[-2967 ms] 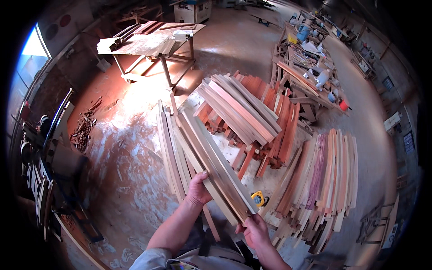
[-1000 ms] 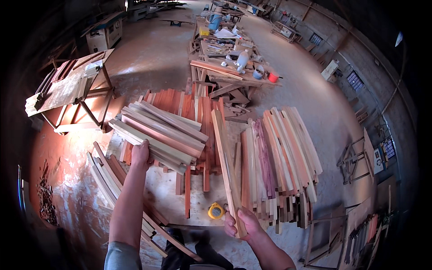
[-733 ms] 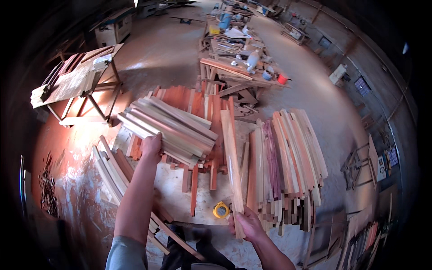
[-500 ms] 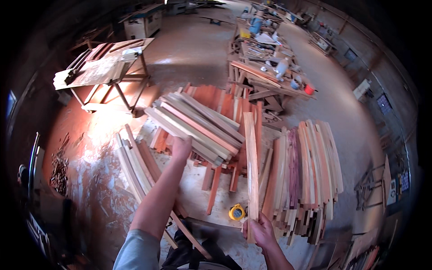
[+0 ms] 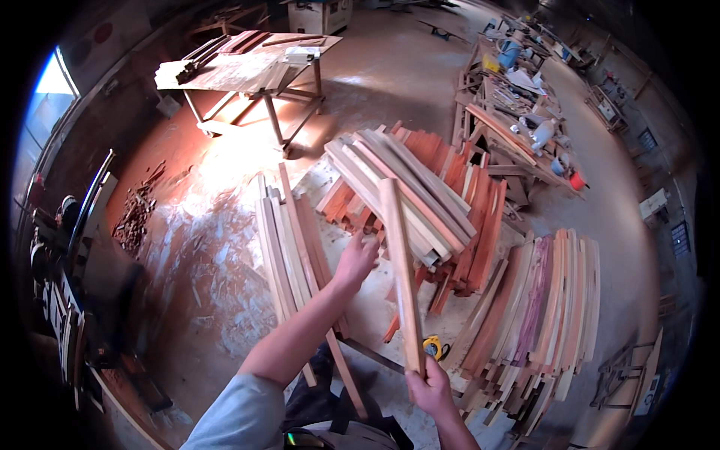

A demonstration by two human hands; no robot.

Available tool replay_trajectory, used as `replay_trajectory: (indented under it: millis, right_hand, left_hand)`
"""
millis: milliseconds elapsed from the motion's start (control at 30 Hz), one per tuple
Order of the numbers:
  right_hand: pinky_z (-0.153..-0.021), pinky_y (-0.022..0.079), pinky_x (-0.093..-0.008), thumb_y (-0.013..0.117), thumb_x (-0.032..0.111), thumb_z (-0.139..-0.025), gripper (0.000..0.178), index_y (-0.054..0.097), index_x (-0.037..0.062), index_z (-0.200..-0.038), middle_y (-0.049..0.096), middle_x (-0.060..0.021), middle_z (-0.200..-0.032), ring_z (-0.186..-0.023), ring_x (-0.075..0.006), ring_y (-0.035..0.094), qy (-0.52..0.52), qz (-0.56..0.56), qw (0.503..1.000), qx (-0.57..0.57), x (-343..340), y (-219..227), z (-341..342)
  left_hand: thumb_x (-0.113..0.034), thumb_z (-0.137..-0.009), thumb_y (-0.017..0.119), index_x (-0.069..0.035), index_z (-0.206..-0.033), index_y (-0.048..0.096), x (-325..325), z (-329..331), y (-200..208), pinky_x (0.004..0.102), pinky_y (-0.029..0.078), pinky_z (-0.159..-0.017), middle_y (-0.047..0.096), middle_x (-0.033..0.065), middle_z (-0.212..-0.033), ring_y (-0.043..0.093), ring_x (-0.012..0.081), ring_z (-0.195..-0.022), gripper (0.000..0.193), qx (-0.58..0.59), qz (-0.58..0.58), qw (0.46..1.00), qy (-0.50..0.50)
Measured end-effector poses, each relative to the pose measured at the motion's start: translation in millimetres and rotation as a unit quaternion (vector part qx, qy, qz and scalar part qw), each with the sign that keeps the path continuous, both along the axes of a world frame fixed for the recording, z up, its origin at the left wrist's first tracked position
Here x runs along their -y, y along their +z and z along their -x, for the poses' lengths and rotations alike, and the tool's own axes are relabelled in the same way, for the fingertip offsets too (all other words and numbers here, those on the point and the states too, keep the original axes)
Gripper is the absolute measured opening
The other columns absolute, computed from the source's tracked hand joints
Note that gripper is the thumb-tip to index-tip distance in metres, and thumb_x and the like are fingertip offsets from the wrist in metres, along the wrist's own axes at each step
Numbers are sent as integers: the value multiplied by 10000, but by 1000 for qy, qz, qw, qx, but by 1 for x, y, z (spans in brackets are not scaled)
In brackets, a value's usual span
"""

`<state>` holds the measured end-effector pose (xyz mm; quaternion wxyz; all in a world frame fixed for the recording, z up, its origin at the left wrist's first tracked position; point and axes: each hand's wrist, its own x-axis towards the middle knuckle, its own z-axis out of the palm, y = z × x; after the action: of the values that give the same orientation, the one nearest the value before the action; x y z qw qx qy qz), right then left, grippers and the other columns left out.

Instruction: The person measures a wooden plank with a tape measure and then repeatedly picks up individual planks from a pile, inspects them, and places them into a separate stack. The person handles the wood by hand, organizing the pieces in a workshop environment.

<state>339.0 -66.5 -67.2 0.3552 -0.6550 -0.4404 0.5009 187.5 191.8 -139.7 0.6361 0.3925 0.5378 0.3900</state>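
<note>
My right hand is closed around the lower end of a long pale wooden strip, which points away from me and leans slightly left. My left hand is empty, its fingers loosely bent and apart, just left of that strip. Beyond it, a slanted stack of mixed-colour wooden strips lies across reddish strips. A yellow tape measure sits right of the held strip, partly hidden by it.
Several strips lie to the left, some jutting toward my body. A wide row of strips lies at right. Farther off stand a lit wooden table and a cluttered workbench. Wood scraps litter the floor at left.
My left hand has come off the slanted stack and moved nearer to the held strip. The strip in my right hand has tilted leftward. My view has turned to the left.
</note>
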Motion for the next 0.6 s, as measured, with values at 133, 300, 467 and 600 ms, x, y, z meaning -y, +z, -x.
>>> replay_trajectory:
  millis: [133, 300, 467, 600]
  right_hand:
    - [-629, 485, -339, 613, 131, -890, 280, 561, -16, -1123, 611, -118, -753, -677, -194, 609, 81, -48, 990, 103, -25, -16, 39]
    - [-750, 492, -489, 587, 338, -923, 373, 551, -15, -1039, 635, -248, -946, -898, -433, 615, 134, -47, 967, 214, -75, -80, 80]
    - [-724, 501, -490, 575, 349, -925, 350, 539, 4, -972, 623, -220, -877, -831, -400, 621, 128, -121, 942, 286, -112, -121, 120]
    - [-700, 505, -488, 610, 329, -891, 320, 561, 15, -932, 619, -205, -853, -814, -389, 618, 129, -69, 949, 279, -129, -125, 142]
  left_hand:
    - [-190, -978, 514, 60, -1401, 353, 94, 67, -18, 287, 518, -728, 589, 114, -1031, 606, 165, -879, 517, 26, 26, 999, 5]
    - [-140, -969, 548, 41, -1374, 411, 168, 147, -2, 276, 519, -695, 619, 92, -1020, 633, 154, -834, 464, 3, 82, 989, 119]
    - [-162, -960, 570, 33, -1360, 431, 184, 198, -29, 273, 512, -706, 595, 65, -1021, 611, 141, -842, 466, -65, 51, 977, 197]
    - [-152, -962, 555, 28, -1360, 434, 181, 199, -38, 270, 510, -690, 588, 64, -1024, 605, 138, -826, 453, -106, 38, 980, 165]
